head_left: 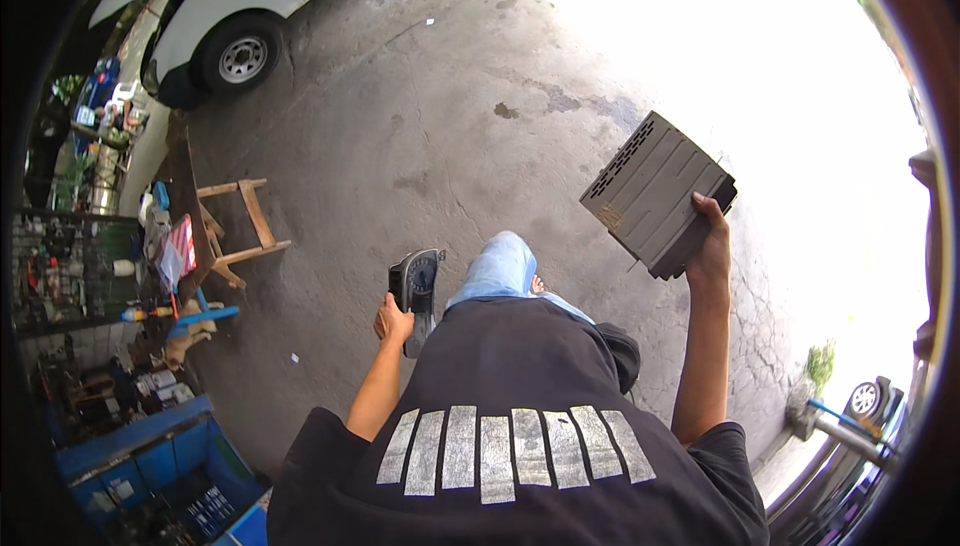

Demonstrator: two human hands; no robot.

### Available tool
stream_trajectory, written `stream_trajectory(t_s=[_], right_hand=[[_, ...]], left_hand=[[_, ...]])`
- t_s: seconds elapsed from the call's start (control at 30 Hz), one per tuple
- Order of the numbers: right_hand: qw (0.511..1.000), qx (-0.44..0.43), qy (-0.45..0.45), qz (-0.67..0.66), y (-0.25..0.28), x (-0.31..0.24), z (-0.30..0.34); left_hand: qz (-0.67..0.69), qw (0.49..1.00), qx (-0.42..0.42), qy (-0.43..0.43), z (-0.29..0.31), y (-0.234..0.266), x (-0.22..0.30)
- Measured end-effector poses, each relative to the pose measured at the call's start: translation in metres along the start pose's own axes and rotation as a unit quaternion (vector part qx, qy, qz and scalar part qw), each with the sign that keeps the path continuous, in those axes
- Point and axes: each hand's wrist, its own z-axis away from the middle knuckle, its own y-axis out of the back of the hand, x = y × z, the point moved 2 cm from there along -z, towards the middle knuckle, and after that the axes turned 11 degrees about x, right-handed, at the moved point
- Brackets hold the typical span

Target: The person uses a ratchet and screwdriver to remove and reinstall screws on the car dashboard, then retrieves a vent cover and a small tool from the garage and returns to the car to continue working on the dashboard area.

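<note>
My left hand [394,320], low beside my left leg, is closed round a car instrument cluster [422,286], a dark curved panel with a round dial. Out to the right, my right hand [709,246] grips a boxy grey-brown metal unit [655,191], like a car stereo's casing. Ridges run across its top and rows of slots line one edge; its black end is partly behind my fingers. The box is raised and tilted, apart from everything else.
A wooden stool [245,221] stands on the concrete floor [350,146] at the left, beside a cluttered bench. Further off is a pale vehicle with its wheel [240,58] showing. Blue bins [170,466] of tools sit at the lower left; another car wheel [864,399] is at the right.
</note>
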Motion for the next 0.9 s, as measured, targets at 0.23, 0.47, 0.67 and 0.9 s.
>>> stream_trajectory(t_s=[0.23,0.47,0.67,0.9], right_hand=[[1.0,0.0,-0.009,0.029,-0.093,-0.038,-0.18],[0.996,0.036,0.013,0.08,-0.205,-0.095,-0.334],[0.994,-0.002,0.026,0.108,-0.303,-0.153,-0.468],[0.979,-0.063,0.046,0.188,-0.457,-0.204,-0.649]], left_hand=[[-0.051,0.981,-0.172,0.078,-0.059,-0.074,0.068],[-0.029,0.967,-0.171,0.184,-0.207,-0.05,0.215],[0.027,0.984,-0.096,0.148,-0.378,0.064,0.4],[0.085,0.988,0.014,0.127,-0.536,0.122,0.571]])
